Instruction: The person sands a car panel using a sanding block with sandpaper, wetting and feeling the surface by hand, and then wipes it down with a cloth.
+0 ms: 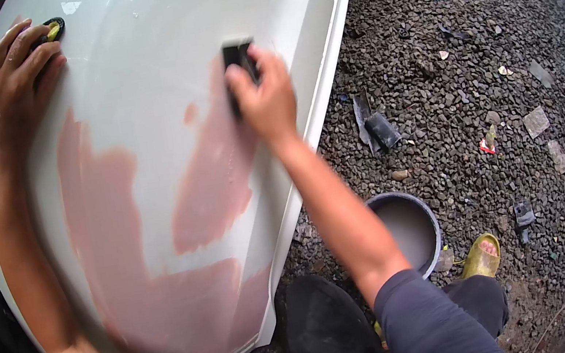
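A white car panel [133,74] with pinkish filler patches [106,204] spreads below both arms. My right hand [266,94] grips a black sanding block [231,55], pressed on the panel at the top of the middle pink patch, thumb on the near side. At the panel's upper left, my left hand [20,81] is closed round a small black and yellow object [56,29] that rests on the surface; its fingers partly cover it.
A round grey bucket [434,223] of cloudy liquid stands on dark gravel [420,66] right of the panel edge. Near it is my foot in a yellow-green sandal [483,259]. Scraps of plastic and a black piece [383,131] lie on the gravel.
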Available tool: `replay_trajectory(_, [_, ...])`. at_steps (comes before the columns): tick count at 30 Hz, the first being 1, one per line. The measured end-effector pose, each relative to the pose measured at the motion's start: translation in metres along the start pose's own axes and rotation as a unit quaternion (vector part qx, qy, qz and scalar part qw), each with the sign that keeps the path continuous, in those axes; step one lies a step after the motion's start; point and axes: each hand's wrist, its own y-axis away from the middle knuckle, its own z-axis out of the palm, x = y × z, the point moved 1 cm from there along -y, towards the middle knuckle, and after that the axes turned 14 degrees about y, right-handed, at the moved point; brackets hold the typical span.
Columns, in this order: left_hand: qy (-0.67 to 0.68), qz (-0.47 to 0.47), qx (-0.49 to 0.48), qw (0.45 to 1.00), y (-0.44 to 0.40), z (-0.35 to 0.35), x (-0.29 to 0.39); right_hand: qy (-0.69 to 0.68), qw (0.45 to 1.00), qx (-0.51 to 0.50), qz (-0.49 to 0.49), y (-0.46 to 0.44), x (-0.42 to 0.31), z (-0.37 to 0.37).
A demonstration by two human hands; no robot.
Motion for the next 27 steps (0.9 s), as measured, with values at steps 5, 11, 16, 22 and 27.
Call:
replay_trajectory(5, [0.000, 0.005, -0.010, 1.000, -0.001, 0.001, 0.001, 0.010, 0.994, -0.011, -0.111, 0.113, -0.014, -0.001])
replay_trajectory(11, [-0.027, -0.001, -0.023, 0.999, -0.007, 0.001, 0.005, 0.002, 1.000, -0.001, 0.019, -0.023, 0.007, 0.001])
replay_trajectory(16, [-0.029, -0.008, -0.022, 0.999, -0.003, 0.002, 0.005, -0.015, 0.995, -0.013, -0.096, 0.100, -0.014, 0.000])
replay_trajectory(22, [-0.025, -0.005, -0.026, 0.999, -0.005, 0.002, 0.005, 0.008, 0.998, 0.048, -0.027, -0.032, 0.006, 0.011])
replay_trajectory(27, [-0.020, -0.008, -0.033, 0.999, -0.005, 0.000, 0.005, -0.026, 0.996, -0.001, -0.086, 0.093, -0.017, 0.003])
